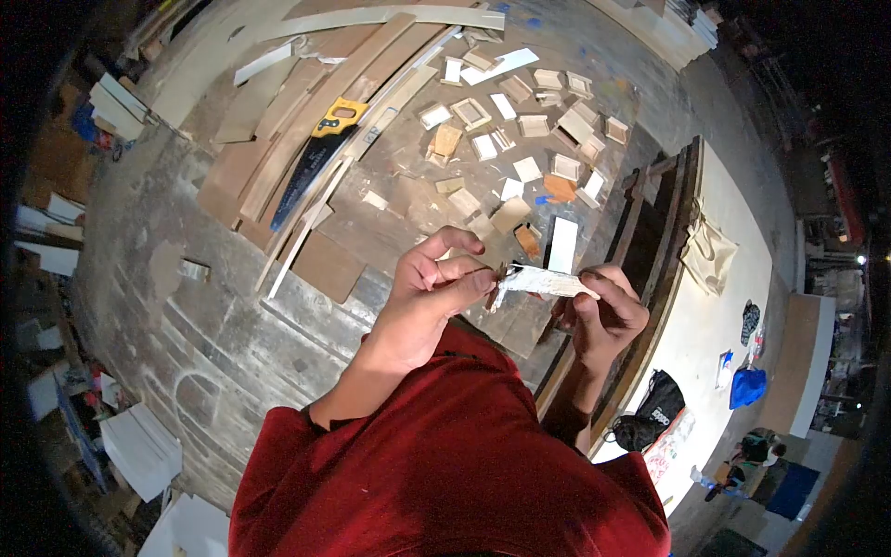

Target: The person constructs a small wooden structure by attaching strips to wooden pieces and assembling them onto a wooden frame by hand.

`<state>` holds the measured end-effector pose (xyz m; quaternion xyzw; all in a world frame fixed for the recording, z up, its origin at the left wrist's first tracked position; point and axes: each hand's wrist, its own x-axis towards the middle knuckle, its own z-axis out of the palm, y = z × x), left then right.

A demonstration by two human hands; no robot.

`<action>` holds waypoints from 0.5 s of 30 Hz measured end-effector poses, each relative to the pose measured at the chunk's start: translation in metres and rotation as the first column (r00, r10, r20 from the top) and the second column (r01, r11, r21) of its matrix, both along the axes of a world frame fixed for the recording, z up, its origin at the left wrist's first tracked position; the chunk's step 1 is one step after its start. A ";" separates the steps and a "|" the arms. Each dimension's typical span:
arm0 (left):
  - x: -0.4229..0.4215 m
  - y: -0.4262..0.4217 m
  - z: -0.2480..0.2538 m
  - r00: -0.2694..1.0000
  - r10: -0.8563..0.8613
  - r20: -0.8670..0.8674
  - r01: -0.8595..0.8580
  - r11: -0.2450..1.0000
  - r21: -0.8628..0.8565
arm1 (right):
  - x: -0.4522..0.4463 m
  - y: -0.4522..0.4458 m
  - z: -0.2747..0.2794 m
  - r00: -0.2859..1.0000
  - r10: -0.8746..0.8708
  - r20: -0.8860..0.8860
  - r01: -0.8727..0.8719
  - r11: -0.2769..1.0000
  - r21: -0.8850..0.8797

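A small whitish, crumpled-looking strip [546, 281] is stretched between my two hands; its exact kind is unclear. My left hand [434, 290] pinches its dark, ragged left end between thumb and forefinger, the other fingers curled loosely above. At the pale right end, my right hand [608, 311] is closed on it with thumb and fingertips. Beyond the strip, a white panel piece [561, 243] and an orange-brown block [527, 240] lie on a worn board. Small wooden frames and boxes [471, 113] are scattered farther out.
A yellow-handled handsaw [320, 158] rests on long planks [278, 167] to the left. At right stands a pale-topped table [715, 325] bearing a cream cloth bag [710, 251], a black drawstring bag [650, 413] and a blue item [747, 387]. White boards [139, 448] are stacked at lower left.
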<state>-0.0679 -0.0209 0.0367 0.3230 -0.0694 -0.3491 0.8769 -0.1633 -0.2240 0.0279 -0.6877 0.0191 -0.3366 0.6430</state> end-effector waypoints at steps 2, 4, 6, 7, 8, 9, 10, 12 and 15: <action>-0.008 -0.007 0.001 1.000 0.003 0.016 -0.003 1.000 0.022 | -0.011 -0.008 0.002 1.000 0.001 0.016 -0.001 1.000 -0.004; -0.014 -0.013 0.003 0.999 0.009 0.031 -0.010 0.999 0.040 | -0.019 -0.016 0.004 0.999 0.025 0.021 -0.026 1.000 0.013; -0.021 -0.019 0.007 0.999 0.009 0.043 -0.011 0.999 0.030 | -0.028 -0.022 0.007 0.998 0.052 0.026 -0.053 0.998 0.028; -0.025 -0.022 0.009 0.999 0.008 0.047 -0.010 0.999 0.031 | -0.031 -0.024 0.009 0.999 0.043 0.003 -0.043 0.999 0.015; -0.030 -0.025 0.010 0.996 0.033 0.079 -0.038 0.997 0.060 | -0.034 -0.026 0.010 0.999 0.034 -0.018 -0.034 0.999 0.003; -0.035 -0.027 0.012 0.992 0.058 0.112 -0.068 0.994 0.088 | -0.037 -0.029 0.009 0.999 0.033 -0.014 -0.033 0.999 0.005; -0.039 -0.029 0.012 0.992 0.057 0.116 -0.067 0.994 0.090 | -0.040 -0.033 0.006 1.000 0.029 0.002 -0.029 0.999 0.037; -0.049 -0.034 0.012 0.954 0.125 0.272 -0.161 0.980 0.114 | -0.048 -0.039 0.001 1.000 0.021 0.017 -0.022 0.997 0.075; -0.061 -0.040 0.007 0.939 0.123 0.321 -0.170 0.977 0.125 | -0.062 -0.053 -0.008 0.993 0.101 0.056 -0.103 0.994 0.038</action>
